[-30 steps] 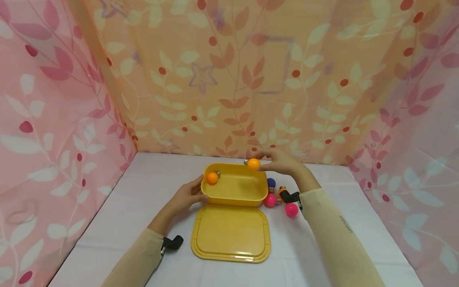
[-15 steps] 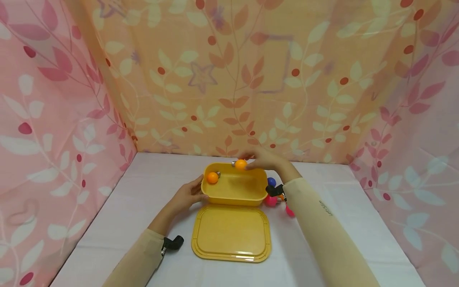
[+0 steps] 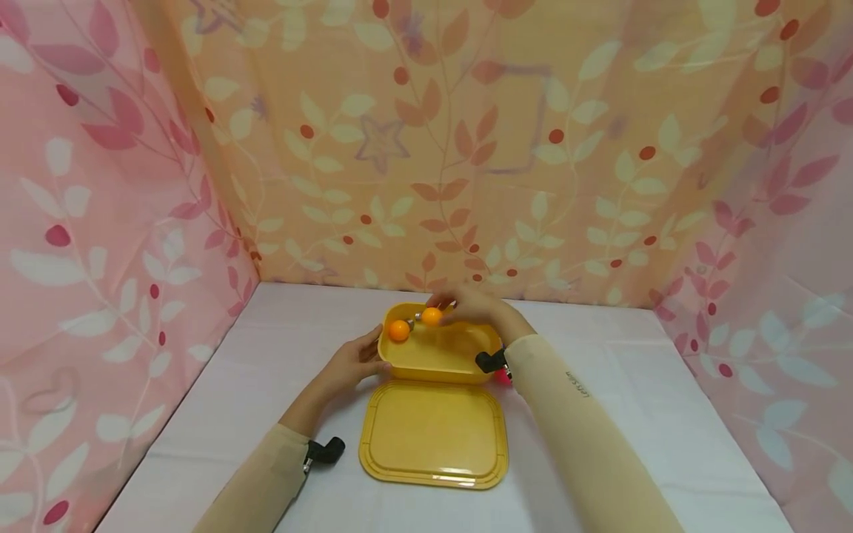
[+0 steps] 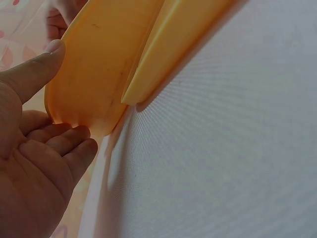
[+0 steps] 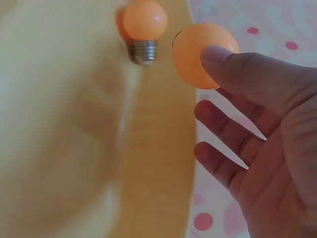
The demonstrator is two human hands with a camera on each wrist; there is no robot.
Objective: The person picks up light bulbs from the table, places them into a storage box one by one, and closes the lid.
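Observation:
In the head view my right hand (image 3: 469, 305) is over the back of the yellow plastic box (image 3: 440, 375), pinching an orange light bulb (image 3: 432, 317). The right wrist view shows the thumb on this held bulb (image 5: 190, 57), its other fingers spread below. Inside the box at the left lies a second orange bulb (image 3: 398, 330), its metal screw base visible in the right wrist view. My left hand (image 3: 348, 365) holds the box's left end, thumb at the front and fingers around the side. In the left wrist view its thumb (image 4: 37, 72) touches the box wall (image 4: 99, 64).
The yellow lid (image 3: 433, 433) lies flat on the white tabletop (image 3: 600, 385), just in front of the box. A pink bulb (image 3: 503, 376) shows partly beside the box's right end, mostly behind the right wrist. Patterned cloth (image 3: 426, 148) encloses the back and sides.
My right hand has moved left and lower over the box with the orange bulb. Its forearm now covers most of the loose bulbs at the right. The left hand stays at the box.

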